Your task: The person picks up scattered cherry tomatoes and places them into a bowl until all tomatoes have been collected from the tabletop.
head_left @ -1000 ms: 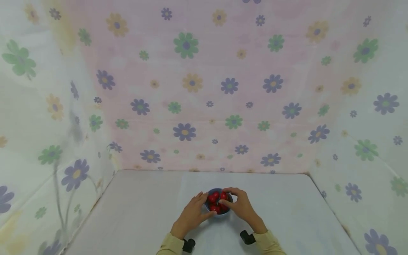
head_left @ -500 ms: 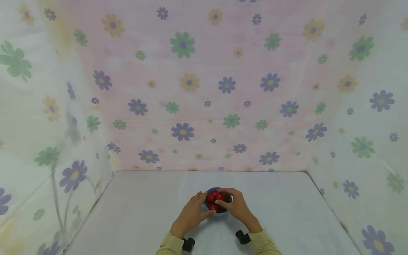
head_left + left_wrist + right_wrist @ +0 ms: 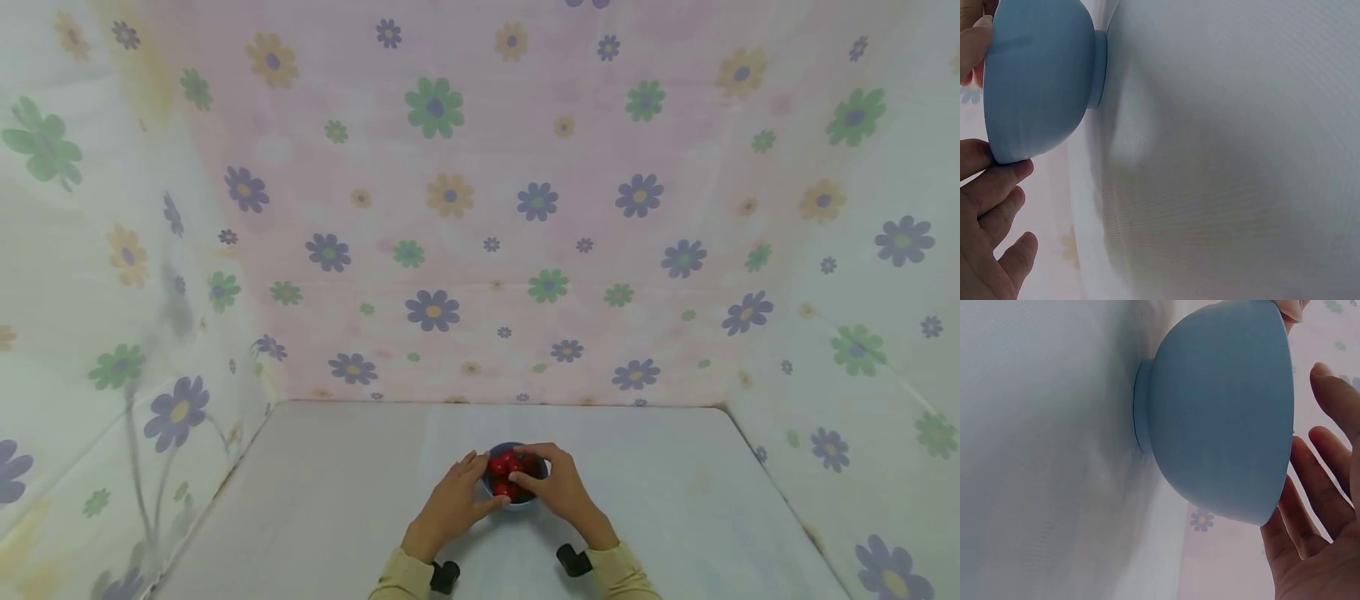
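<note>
A light blue bowl (image 3: 1041, 81) stands upright on the white table, its footed base down. Inside it lie several small, shiny red fruit-like pieces (image 3: 504, 463); their exact kind does not show. The left hand (image 3: 454, 500) holds the bowl at its left side, thumb at the near rim and fingertips against the far side. Over the right part of the bowl is the right hand (image 3: 564, 490), thumb and index finger spread above the red pieces. In the right wrist view its thumb (image 3: 1335, 400) is raised past the rim, with nothing seen between thumb and index finger.
The white table (image 3: 345, 467) stretches out around the bowl. Flower-patterned cloth (image 3: 480, 167) rises behind it and on both sides. Each wrist carries a black device, such as the right one's camera mount (image 3: 574, 560), below a yellow sleeve (image 3: 626, 575).
The right hand has shifted slightly left over the bowl, and a red piece by its fingers has moved from the right side toward the middle. The left hand stays on the bowl.
</note>
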`<state>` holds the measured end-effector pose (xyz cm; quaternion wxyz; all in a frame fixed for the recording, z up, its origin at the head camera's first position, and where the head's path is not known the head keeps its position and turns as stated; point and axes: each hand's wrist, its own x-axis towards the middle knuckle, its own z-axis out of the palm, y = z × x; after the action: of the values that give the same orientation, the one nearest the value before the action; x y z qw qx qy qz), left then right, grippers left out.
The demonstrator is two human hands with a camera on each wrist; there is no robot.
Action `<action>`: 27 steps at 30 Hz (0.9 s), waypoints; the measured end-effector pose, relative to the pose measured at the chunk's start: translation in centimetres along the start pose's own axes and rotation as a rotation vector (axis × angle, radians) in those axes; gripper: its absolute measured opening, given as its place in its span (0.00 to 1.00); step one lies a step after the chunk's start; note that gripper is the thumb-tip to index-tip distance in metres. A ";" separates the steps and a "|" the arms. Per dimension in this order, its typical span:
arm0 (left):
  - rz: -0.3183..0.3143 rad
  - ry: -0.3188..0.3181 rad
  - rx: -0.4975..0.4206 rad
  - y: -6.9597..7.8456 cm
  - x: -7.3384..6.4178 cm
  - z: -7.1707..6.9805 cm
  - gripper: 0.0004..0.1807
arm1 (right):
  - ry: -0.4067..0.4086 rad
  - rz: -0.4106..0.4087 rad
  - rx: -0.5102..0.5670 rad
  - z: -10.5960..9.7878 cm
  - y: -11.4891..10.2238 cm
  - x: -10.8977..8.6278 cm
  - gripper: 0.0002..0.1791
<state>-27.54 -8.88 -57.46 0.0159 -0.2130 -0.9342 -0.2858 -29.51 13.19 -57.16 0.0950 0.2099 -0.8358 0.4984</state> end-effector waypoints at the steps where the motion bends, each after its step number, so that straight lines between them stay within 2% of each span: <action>1: 0.000 0.001 0.000 0.0 0.0 0.0 0.47 | 0.005 0.002 0.009 0.0 0.0 0.0 0.21; 8: 0.014 -0.008 0.018 0.4 0.1 -0.2 0.47 | 0.019 -0.009 0.013 -0.6 -0.1 -0.4 0.20; 13: 0.005 -0.033 0.036 0.6 0.2 0.0 0.48 | 0.023 0.036 0.023 -1.8 -0.5 -1.3 0.19; 17: 0.022 -0.032 0.049 0.6 -0.1 0.0 0.46 | 0.025 0.082 -0.031 -3.0 -0.9 -2.2 0.20; 20: 0.060 0.013 0.066 0.5 -0.5 -0.3 0.44 | 0.033 0.094 -0.094 -3.9 -1.0 -2.9 0.21; 22: 0.096 0.069 0.097 0.2 -0.9 -0.5 0.41 | 0.038 0.081 -0.155 -4.6 -0.9 -3.5 0.22; 25: 0.133 0.172 0.163 -0.4 -1.5 -0.6 0.37 | 0.046 0.064 -0.302 -5.6 -0.5 -4.3 0.25; 27: 0.121 0.217 0.218 -1.0 -2.1 -0.7 0.36 | 0.040 0.056 -0.397 -6.3 -0.3 -4.9 0.27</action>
<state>-26.09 -10.81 -57.67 0.1570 -0.2339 -0.9379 -0.2026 -25.35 19.84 -55.70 0.1375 0.1538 -0.9211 0.3301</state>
